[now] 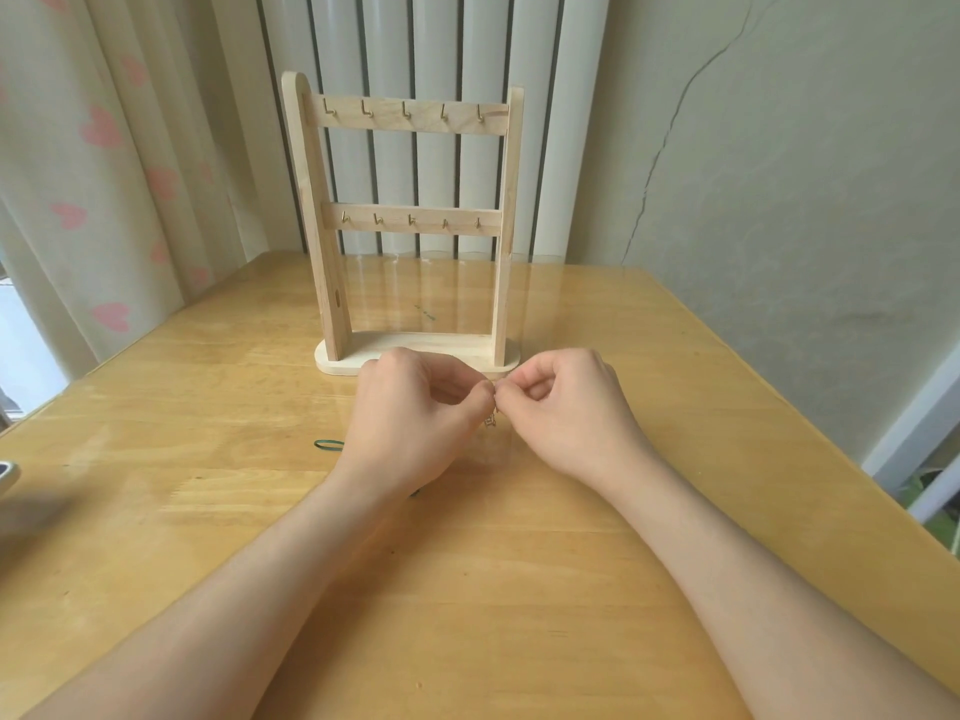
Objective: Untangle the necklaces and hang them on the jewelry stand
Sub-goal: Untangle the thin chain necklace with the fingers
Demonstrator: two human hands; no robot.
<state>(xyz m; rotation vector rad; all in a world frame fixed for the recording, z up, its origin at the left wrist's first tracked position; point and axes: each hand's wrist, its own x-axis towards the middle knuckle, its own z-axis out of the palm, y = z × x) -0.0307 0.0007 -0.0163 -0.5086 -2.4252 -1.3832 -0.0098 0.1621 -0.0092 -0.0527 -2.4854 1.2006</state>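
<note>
A wooden jewelry stand [410, 220] with two bars of small brass hooks stands upright at the back of the table; all its hooks are bare. Just in front of its base, my left hand [415, 413] and my right hand [566, 407] meet fingertip to fingertip. Both pinch a thin necklace chain, of which only a small metal charm [490, 421] shows, dangling below the fingertips. A green cord [328, 445] pokes out on the table left of my left hand, and another bit shows under my left wrist; most of it is hidden.
The wooden table [208, 511] has a glossy cover. A grey object [8, 475] lies at the left edge. Curtains with pink hearts hang at left, a radiator stands behind the stand, a cracked wall is at right.
</note>
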